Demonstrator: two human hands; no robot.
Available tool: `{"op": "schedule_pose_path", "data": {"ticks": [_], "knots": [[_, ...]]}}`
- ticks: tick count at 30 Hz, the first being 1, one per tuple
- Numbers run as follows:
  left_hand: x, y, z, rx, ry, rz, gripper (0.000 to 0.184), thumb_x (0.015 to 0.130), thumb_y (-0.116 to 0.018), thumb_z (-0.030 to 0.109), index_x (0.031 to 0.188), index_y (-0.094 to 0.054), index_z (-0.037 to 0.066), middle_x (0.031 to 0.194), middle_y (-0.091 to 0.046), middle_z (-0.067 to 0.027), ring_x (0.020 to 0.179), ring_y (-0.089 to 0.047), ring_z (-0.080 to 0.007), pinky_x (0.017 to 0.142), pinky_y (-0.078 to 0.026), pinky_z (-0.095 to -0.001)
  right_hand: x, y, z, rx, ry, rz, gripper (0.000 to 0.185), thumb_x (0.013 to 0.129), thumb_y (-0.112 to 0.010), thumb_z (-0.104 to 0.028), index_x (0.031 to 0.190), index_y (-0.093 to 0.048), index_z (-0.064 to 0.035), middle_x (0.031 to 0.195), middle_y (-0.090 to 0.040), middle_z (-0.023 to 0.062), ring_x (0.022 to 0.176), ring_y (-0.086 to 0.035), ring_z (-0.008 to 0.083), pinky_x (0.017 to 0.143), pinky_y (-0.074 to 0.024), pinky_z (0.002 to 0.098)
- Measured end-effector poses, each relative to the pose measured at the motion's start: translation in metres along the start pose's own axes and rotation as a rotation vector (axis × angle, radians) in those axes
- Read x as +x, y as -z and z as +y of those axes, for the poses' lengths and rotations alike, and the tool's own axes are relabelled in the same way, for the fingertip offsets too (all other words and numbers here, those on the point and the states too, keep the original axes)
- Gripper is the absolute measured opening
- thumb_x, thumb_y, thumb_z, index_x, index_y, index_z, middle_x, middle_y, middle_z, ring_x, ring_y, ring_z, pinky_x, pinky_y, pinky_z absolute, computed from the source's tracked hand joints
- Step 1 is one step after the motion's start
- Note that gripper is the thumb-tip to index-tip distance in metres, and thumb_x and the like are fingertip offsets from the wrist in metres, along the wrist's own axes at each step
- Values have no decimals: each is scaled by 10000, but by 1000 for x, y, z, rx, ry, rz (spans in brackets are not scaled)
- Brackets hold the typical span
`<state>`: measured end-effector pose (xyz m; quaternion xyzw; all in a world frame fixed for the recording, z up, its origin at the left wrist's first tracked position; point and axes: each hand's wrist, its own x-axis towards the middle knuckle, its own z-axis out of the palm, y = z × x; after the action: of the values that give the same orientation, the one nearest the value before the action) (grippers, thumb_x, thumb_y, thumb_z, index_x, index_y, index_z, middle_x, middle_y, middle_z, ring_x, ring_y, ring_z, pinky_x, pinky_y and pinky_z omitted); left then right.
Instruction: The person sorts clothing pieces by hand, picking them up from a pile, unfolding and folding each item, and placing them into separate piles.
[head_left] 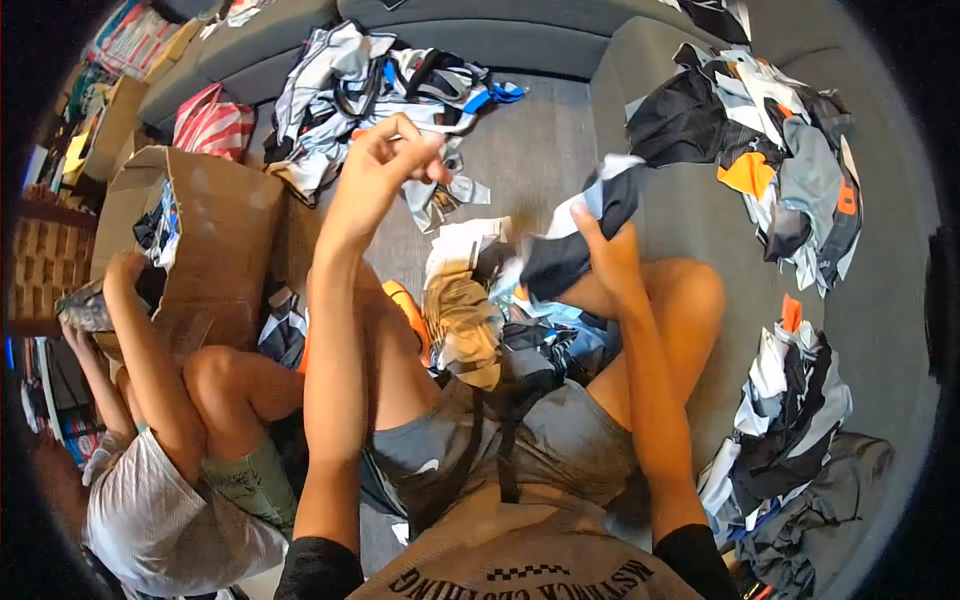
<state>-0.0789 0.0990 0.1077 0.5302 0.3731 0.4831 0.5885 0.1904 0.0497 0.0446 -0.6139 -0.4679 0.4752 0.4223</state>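
Note:
My right hand (608, 255) grips a navy and white piece of cloth (570, 255) above my right thigh, thumb on top. The cloth hangs leftward from it and is partly blurred. My left hand (395, 160) is raised over the floor, its fingers curled in towards the thumb. Whether something small sits between those fingertips I cannot make out. Between my legs lies a pile of cloth pieces, with a tan one (462, 315), a white one (465, 245) and blue and dark ones (550, 345).
A heap of white, black and blue cloth (350, 85) lies ahead by the sofa (480, 45). More heaps (790, 160) (790, 410) lie on the right seat. At left, another person (170, 500) handles patterned cloth (90, 308) by a cardboard box (225, 235). Behind it stands a red-striped bag (213, 125).

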Motion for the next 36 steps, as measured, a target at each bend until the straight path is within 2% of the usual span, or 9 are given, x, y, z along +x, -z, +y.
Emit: {"op": "schedule_pose_path", "data": {"ticks": [8,10,16,17,20,21,25,30,36], "knots": [[-8,-65,-39,378,-41,-316,213,802,-650,182,918,-577,20,720,-593,-69,655,-554,-152,651,-445,-258,10,-14,2,739,-193,-45,429,880,-548,-374,1039,-542,24,930,-607,102,745,-584,156,670,-470,263],[-11,-77,-44,746,-34,-381,240,787,-657,184,915,-567,3,744,-604,-108,631,-542,-163,609,-435,-293,7,-14,-1,938,-299,-108,491,878,-533,-427,1072,-531,24,963,-600,124,749,-583,155,672,-469,271],[2,-74,-30,941,78,-317,224,803,-630,185,909,-557,2,775,-613,-132,630,-536,-180,583,-413,-317,-5,-1,-32,1122,-221,-190,422,913,-484,-392,1030,-539,10,899,-623,83,762,-609,186,683,-493,284],[3,-70,-23,962,122,-311,210,824,-609,198,907,-559,11,792,-618,-124,640,-535,-182,587,-408,-315,3,7,-20,905,-204,-152,419,915,-482,-386,1034,-539,12,898,-625,84,759,-609,183,689,-493,283],[6,-58,-23,691,-57,-127,240,873,-529,228,914,-551,-7,769,-595,-97,662,-543,-204,630,-430,-316,22,28,9,257,-154,-43,413,920,-476,-370,1046,-539,18,896,-631,87,752,-611,175,705,-496,279],[5,-61,-21,694,-56,-130,240,873,-529,228,914,-551,-7,769,-595,-97,662,-543,-204,630,-430,-316,20,28,12,261,-155,-42,413,920,-476,-370,1046,-539,18,896,-631,87,752,-611,175,705,-496,279],[-3,-78,-2,111,44,331,259,931,-456,247,916,-552,7,817,-571,-42,708,-489,-118,644,-407,-258,5,10,13,420,-143,-600,333,871,-577,-313,905,-609,17,740,-618,52,640,-564,120,632,-442,194],[5,-76,-19,-515,272,334,266,945,-433,255,922,-552,19,847,-535,-4,753,-446,-73,652,-390,-221,-14,-28,4,413,99,-646,182,851,-607,-157,893,-606,21,746,-614,42,634,-537,79,617,-428,179],[7,-57,-13,113,128,376,235,940,-439,242,963,-546,34,850,-520,-17,753,-450,-74,667,-396,-222,-4,3,-13,765,-30,-449,137,849,-578,-69,947,-584,27,831,-617,65,700,-537,74,622,-425,178]]}}
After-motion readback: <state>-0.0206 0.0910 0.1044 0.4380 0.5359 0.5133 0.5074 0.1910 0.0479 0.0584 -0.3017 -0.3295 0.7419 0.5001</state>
